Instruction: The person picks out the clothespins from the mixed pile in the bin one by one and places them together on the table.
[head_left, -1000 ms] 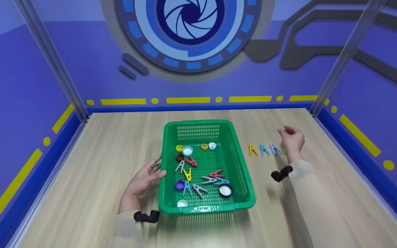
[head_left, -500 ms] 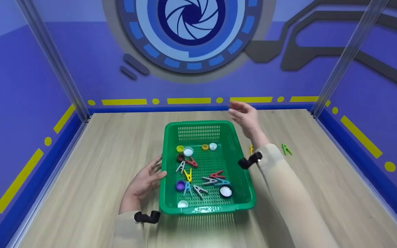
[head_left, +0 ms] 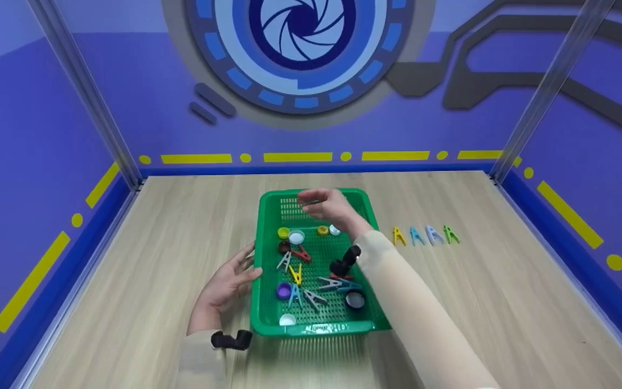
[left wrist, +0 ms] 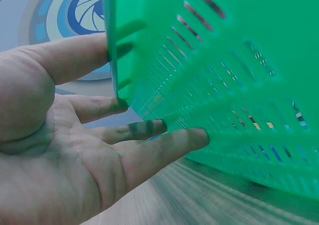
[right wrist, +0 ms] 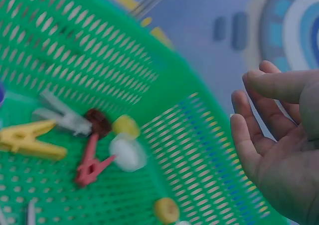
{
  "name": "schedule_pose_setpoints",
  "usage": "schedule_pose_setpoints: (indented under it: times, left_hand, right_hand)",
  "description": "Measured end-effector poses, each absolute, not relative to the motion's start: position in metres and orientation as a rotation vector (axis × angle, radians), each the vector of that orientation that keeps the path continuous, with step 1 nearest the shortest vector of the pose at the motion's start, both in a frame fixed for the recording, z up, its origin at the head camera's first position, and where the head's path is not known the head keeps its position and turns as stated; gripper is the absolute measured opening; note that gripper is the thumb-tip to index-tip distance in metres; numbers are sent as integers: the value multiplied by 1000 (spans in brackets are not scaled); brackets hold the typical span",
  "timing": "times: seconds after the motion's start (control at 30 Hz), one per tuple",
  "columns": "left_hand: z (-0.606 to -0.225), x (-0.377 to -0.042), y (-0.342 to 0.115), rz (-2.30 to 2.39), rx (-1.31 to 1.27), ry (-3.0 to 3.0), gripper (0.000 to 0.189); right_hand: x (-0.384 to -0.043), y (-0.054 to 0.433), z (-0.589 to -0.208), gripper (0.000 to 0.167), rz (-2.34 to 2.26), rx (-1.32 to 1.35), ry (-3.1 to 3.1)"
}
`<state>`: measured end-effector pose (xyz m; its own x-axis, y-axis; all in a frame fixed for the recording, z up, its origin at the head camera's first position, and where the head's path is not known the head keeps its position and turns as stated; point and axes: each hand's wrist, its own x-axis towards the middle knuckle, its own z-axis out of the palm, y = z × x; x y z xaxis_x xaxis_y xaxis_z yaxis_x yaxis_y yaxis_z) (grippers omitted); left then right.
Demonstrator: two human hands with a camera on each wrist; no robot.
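Observation:
My left hand (head_left: pixel 227 286) holds the left side of a green plastic basket (head_left: pixel 257 259). In the left wrist view its thumb (left wrist: pixel 77 58) reaches over the rim while the other fingers lie against the slotted outer wall. Above the basket's far end hovers my right hand (head_left: pixel 330 208), fingers loosely bent with nothing between them. Below it inside the basket are an orange cap (head_left: pixel 322 230), a white cap (head_left: pixel 296 237) and a yellow cap (head_left: pixel 283 233). A red clothespin (right wrist: pixel 88 167) and a brown cap (right wrist: pixel 98 123) show in the right wrist view.
Right of the basket, clothespins stand in a row: yellow (head_left: pixel 398 236), blue (head_left: pixel 417 236), pale blue (head_left: pixel 434 234) and green (head_left: pixel 451 234). More clothespins, a purple cap (head_left: pixel 284 291) and a black-rimmed cap (head_left: pixel 355 300) lie nearer the basket's front. Blue-purple panels (head_left: pixel 300 140) enclose the wooden table (head_left: pixel 192 216).
My right hand has moved left from beside the green clothespin at the row's right end, passing over the basket's far right corner to above its far end. The left hand has stayed at the basket.

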<state>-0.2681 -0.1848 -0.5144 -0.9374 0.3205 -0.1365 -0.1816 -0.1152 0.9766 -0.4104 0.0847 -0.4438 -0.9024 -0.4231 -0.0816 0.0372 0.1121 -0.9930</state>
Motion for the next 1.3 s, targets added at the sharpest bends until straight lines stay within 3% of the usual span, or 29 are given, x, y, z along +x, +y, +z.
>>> schedule_pose_setpoints:
  times: [0.27, 0.43, 0.6, 0.87, 1.17, 1.3]
  left_hand:
    - [-514, -268, -184, 2102, 134, 1848, 78]
    - [-515, -268, -184, 2109, 159, 1822, 78]
    - [-513, -268, -186, 2113, 207, 1793, 80]
    - [-512, -268, -186, 2100, 176, 1820, 80]
    - [-515, -268, -184, 2094, 141, 1848, 79]
    - [-514, -268, -184, 2092, 147, 1844, 79]
  right_hand:
    - [-404, 74, -473, 32, -1399, -465, 2274]
    - [-401, 73, -483, 34, -1165, -484, 2340]
    - [-398, 71, -486, 36, -967, -516, 2420]
    - [-394, 72, -480, 24, -732, -513, 2458]
    - [-391, 79, -480, 43, -771, -510, 2276]
    - [-389, 75, -483, 44, -706, -572, 2261]
